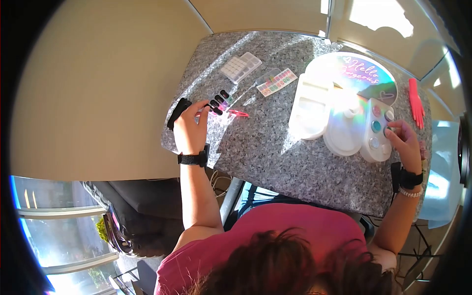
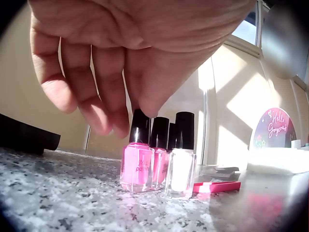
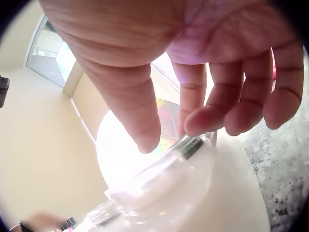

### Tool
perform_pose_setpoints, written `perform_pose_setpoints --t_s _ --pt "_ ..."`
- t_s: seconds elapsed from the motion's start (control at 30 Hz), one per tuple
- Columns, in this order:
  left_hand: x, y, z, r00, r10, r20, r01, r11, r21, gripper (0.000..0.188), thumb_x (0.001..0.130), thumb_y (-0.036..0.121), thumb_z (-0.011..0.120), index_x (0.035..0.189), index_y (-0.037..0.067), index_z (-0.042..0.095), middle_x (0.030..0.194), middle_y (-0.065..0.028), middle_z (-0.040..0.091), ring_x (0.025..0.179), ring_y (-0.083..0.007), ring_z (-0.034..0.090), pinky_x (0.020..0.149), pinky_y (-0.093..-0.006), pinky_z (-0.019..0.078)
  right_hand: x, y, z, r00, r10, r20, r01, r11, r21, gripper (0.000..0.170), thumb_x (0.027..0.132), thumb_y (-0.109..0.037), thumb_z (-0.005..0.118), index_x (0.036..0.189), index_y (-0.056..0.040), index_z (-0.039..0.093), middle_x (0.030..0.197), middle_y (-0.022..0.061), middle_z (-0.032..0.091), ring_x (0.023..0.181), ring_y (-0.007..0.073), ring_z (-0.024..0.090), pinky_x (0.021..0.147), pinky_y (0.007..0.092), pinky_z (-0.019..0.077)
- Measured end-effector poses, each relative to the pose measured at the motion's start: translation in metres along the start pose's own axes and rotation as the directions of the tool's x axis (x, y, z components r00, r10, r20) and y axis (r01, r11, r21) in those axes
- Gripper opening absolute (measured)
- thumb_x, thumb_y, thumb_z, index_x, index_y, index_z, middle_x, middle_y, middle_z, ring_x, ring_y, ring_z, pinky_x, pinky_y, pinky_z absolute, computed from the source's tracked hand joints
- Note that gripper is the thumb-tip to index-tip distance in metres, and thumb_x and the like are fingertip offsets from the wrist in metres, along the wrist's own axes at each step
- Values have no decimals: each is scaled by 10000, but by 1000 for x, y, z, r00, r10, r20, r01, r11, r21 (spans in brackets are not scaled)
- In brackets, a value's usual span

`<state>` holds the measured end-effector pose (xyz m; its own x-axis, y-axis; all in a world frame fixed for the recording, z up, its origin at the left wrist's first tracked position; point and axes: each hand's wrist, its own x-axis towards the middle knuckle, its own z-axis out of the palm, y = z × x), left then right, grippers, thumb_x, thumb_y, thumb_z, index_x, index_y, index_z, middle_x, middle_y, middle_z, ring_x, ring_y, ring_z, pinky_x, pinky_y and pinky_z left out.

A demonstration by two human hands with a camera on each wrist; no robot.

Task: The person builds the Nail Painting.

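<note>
Clerk: Item one, your left hand [image 1: 191,127]: thumb and index finger pinch the black cap of a bright pink glass nail-polish bottle [image 2: 137,166]. The other fingers hang loosely bent, slightly apart.

Checker: Where does that bottle stand?

Clerk: Upright on the grey speckled tabletop [image 1: 265,152], well to the left of the white plastic vanity set [image 1: 307,125], your landmark. Close by the bottle, also left of the set: a second pink glass bottle [image 2: 160,166], partly hidden, and a clear glass bottle of white polish [image 2: 181,169], both black-capped; further black caps show behind. Just beside them, on the side toward the set, lies a slender bright pink tool [image 2: 217,186].

Checker: Item two, your right hand?

Clerk: Your right hand [image 1: 407,142] is at the set's right end. A fingertip touches the rim of a small clear round pot with dark contents [image 3: 192,149]; your thumb is near. Whether they pinch it, I cannot tell.

Checker: And near that pot?

Clerk: In the set's right-hand section, a round teal pot [image 1: 376,126] and a round pink pot [image 1: 376,110]. At the set's back, an arched iridescent panel [image 1: 366,73] lettered "Hello Gorgeous".

Checker: Remainder?

Clerk: Left of the set, a colourful sticker card [image 1: 277,82] and, further left, a clear compartmented plastic box [image 1: 241,67]. Right of the set, a bright pink model hand [image 1: 416,102].
</note>
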<state>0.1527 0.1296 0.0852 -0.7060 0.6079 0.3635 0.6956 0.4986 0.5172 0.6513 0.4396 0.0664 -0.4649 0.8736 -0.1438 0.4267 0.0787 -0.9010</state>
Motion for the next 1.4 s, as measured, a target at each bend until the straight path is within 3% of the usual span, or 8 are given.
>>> perform_pose_setpoints --t_s 0.13,0.2,0.33,0.43,0.47,0.57,0.83,1.4 --pt "0 -1 7 998 57 -28 -56 998 35 193 1006 181 762 1177 132 835 1039 -122 828 945 -258 817 836 -396 611 -32 -33 20 977 -60 -205 51 997 -52 229 991 -201 831 1168 -74 760 914 -58 677 852 36 590 732 235 440" --pt "0 1 8 999 39 -15 -38 998 55 212 996 174 757 1191 137 833 1060 -121 826 964 -262 810 844 -401 610 -52 -50 33 942 -210 -263 136 953 -272 231 972 -182 830 1172 -82 771 1108 -1 742 1012 117 650 810 282 482" --pt "-1 2 8 998 56 -40 -52 992 112 218 988 168 751 1190 139 827 1054 -112 821 962 -266 799 837 -407 607 -78 -68 65 893 -388 -229 252 852 -458 306 911 -140 838 1201 -75 767 1265 108 729 1190 307 669 981 400 518" --pt "-4 19 3 977 85 -197 -46 980 193 202 983 167 752 1169 134 823 1030 -100 818 936 -270 787 840 -410 601 -81 -61 76 871 -451 -196 287 790 -542 324 878 -121 854 1189 -73 775 1275 115 732 1206 333 663 1052 442 507" --pt "-4 25 3 956 117 -269 -59 975 215 183 980 152 771 1151 142 835 1008 -62 825 923 -194 800 849 -364 613 -81 -59 78 872 -447 -201 278 789 -548 324 878 -121 854 1189 -73 775 1275 115 732 1206 333 663 1052 442 507" --pt "-12 71 0 927 217 -305 -137 955 264 176 974 127 769 1137 132 832 1031 -74 825 937 -222 787 864 -383 605 -81 -57 80 861 -456 -224 265 780 -567 343 856 -109 869 1185 -69 782 1279 118 738 1220 349 657 1086 462 494" --pt "-44 157 28 858 510 -64 -513 843 -160 219 914 77 798 1119 145 838 1047 -63 824 997 -291 761 957 -428 556 -81 -58 80 854 -474 -214 288 773 -566 372 840 -72 882 1198 -70 782 1265 107 749 1206 353 666 1075 458 507" --pt "-53 149 73 820 569 54 -570 822 -5 322 902 131 840 1219 174 804 1114 -13 808 1137 -230 728 1063 -437 471 -80 -55 81 853 -478 -210 292 771 -566 352 841 -72 884 1178 -56 780 1258 107 748 1197 350 674 1065 459 508"
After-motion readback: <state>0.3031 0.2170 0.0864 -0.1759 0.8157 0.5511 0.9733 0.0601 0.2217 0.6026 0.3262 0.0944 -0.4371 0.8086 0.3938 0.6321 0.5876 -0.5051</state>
